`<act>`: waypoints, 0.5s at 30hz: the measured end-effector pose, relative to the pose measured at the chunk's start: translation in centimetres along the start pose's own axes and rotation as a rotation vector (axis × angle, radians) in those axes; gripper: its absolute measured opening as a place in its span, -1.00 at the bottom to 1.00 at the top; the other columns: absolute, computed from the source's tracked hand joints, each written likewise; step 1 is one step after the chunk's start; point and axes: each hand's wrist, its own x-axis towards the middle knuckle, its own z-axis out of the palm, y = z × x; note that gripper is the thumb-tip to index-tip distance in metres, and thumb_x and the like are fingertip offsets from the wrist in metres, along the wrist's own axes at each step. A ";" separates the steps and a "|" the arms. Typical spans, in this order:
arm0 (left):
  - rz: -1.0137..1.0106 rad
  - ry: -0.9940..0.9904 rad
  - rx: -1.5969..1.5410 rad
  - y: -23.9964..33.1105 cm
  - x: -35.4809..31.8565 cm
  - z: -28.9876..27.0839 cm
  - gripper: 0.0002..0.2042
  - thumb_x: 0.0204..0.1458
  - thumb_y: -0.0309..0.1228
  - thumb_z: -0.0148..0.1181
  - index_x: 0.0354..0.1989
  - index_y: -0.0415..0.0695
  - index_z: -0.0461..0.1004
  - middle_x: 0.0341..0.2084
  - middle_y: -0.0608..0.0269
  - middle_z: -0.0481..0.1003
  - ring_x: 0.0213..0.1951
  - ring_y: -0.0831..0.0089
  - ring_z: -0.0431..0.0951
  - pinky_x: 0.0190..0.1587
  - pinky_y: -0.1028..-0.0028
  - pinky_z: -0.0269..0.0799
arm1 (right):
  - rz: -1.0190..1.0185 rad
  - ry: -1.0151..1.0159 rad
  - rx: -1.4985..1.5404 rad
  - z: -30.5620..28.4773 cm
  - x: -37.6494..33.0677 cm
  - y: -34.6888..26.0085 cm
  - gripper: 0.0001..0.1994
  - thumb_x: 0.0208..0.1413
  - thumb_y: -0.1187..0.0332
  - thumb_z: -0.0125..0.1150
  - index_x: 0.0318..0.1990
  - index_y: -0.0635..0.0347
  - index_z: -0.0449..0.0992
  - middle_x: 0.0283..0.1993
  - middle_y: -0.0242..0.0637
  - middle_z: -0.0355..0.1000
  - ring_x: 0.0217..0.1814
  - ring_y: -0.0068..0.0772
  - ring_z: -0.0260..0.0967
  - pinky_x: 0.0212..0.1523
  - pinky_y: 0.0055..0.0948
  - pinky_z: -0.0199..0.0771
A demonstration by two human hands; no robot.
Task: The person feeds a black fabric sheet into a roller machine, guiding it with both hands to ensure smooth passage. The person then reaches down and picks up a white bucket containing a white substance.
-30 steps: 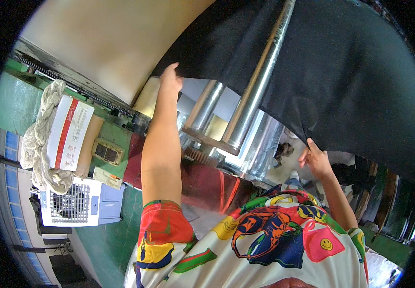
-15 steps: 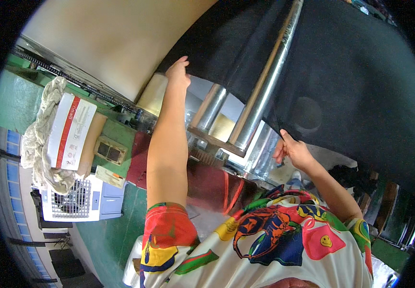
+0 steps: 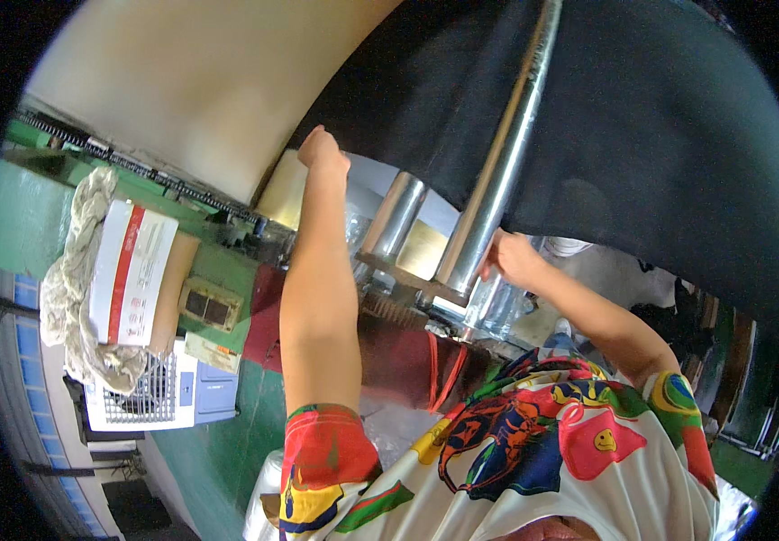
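Observation:
A wide black fabric sheet spreads across the top and right, running past a long shiny metal roller. My left hand is closed at the sheet's left edge, beside a large pale drum, and grips the fabric there. Close to the roller's lower end is my right hand, its fingers bent inward at the sheet's lower edge. What those fingers hold, if anything, is hidden. A shorter metal roller sits between my two hands.
A green machine frame runs along the left, carrying a white box with a red stripe, a crumpled pale cloth and a switch box. Below stands a white fan unit. Dark red covering lies before me.
My right hand has moved left and up toward the long roller, its index finger now bent. My left hand has shifted slightly down and left, its fingers curling closed.

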 end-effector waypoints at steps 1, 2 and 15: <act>-0.045 -0.173 0.048 -0.3 1.3 -1.0 -0.76 -0.16 -0.48 0.03 -0.25 -0.07 0.42 -0.13 0.17 0.32 -0.21 0.34 0.34 -0.14 0.30 0.19 | 0.180 0.063 0.176 0.4 0.9 0.4 -0.72 0.06 0.38 -0.29 -0.37 0.40 0.35 -0.55 -0.11 0.36 -0.63 -0.33 0.32 -0.61 -0.45 0.37; -0.097 -0.359 0.098 -0.6 2.1 -1.3 -0.74 -0.15 -0.48 0.02 -0.21 -0.08 0.40 -0.10 0.15 0.30 -0.21 0.35 0.34 -0.13 0.31 0.20 | 0.355 0.141 0.354 1.0 1.7 0.3 -0.76 0.03 0.43 -0.27 -0.32 0.39 0.35 -0.55 -0.12 0.36 -0.62 -0.32 0.33 -0.62 -0.45 0.38; 0.004 -0.432 0.152 -0.4 8.4 -3.0 -0.67 -0.05 -0.51 -0.08 -0.05 -0.28 0.20 -0.13 0.09 0.28 -0.11 0.39 0.28 -0.13 0.52 0.27 | 0.177 0.447 0.318 -14.7 -10.9 -0.2 -0.28 -0.05 -0.08 -0.13 0.08 0.37 -0.08 -0.06 0.06 0.21 -0.10 -0.08 0.27 -0.24 -0.23 0.41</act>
